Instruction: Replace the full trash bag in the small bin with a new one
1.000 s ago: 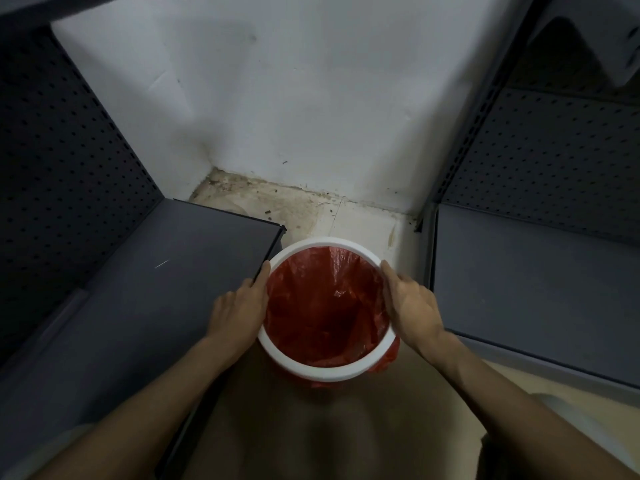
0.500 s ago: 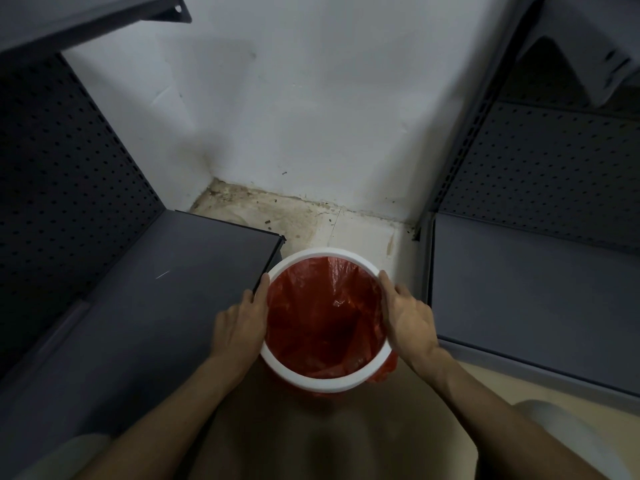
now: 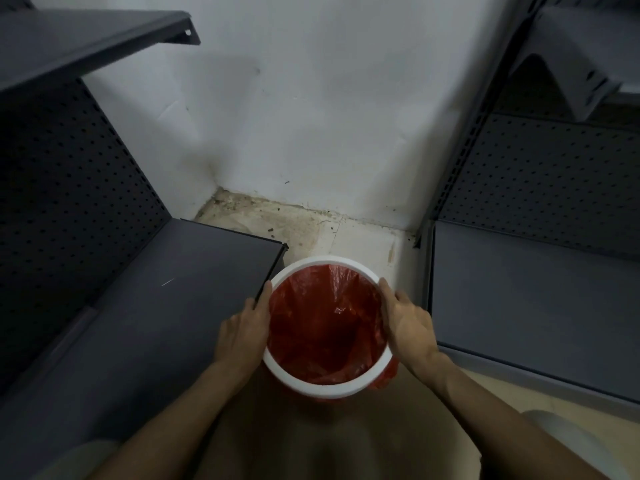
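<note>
Landmark: small round bin with a white plastic rim ring (image 3: 325,388), standing on the pale tiled floor (image 3: 360,237) in the gap between two shelving units.

Left of the bin: dark grey metal base shelf (image 3: 138,323), its front corner just beside the rim; perforated grey back panel (image 3: 62,202) behind it.

At the bin's left side: the person's left hand (image 3: 242,332), fingers curled down the outside of the wall, thumb side against the rim. It grips the bin.

Inside the bin: thin red plastic trash bag (image 3: 325,327), lining the wall, its edge tucked under the white ring, a fold of it hanging out at the near right. No rubbish is visible in it.

At the bin's right side: the right hand (image 3: 408,327), closed around the rim and wall, fingertips hidden outside.

Right of the bin: second grey metal base shelf (image 3: 519,306), near but apart.

Step in hand, by judgement: both hands seating or placing the lined bin, so the task looks nearly done. Next move likely calls for letting go evenly without dragging the liner loose.
</note>
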Demonstrator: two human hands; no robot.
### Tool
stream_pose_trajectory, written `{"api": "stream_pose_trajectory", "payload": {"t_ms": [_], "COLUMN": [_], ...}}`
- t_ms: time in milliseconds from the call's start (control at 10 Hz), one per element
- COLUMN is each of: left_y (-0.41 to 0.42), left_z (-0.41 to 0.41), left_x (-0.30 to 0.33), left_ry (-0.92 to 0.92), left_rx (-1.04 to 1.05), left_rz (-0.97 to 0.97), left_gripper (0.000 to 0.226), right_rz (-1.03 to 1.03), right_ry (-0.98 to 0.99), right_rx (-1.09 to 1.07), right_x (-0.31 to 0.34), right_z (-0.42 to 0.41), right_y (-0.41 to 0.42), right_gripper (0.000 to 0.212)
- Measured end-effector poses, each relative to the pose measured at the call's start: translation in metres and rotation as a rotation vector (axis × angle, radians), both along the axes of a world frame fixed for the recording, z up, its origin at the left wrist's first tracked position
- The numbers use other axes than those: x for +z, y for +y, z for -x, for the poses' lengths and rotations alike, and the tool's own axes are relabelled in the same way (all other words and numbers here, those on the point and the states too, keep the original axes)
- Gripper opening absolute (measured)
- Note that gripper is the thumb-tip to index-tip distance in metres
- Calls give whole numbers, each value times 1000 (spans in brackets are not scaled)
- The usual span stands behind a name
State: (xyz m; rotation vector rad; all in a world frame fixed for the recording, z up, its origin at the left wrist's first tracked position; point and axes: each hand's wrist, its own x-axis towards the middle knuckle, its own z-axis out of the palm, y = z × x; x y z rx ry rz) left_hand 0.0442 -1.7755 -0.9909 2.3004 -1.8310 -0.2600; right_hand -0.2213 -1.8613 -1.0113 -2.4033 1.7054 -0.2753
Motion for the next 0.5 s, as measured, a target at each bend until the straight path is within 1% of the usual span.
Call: {"api": "stream_pose_trajectory", "payload": {"t_ms": [100,200,300,400,500], "left_y": [1,-2,-1,-3,-4], "left_z": [2,0,0,12,26], "left_x": [6,11,29,70,131], "left_ry": [-3,-10,0,56,221], "left_rx": [-1,10,63,73,105], "left_rz": [5,-27,-41,37,97], "left_gripper": [58,45,40,41,43], "right_rz": [-31,-46,-79,-52,-35], "right_ry": [-11,-7,2,27,-9], "right_rx": [9,20,-45,-113,-141], "right_x": [8,14,42,88,142], "right_z": [-1,3,8,12,16], "right_y": [-1,-2,8,17,22], "right_gripper": [54,30,37,41,41]}}
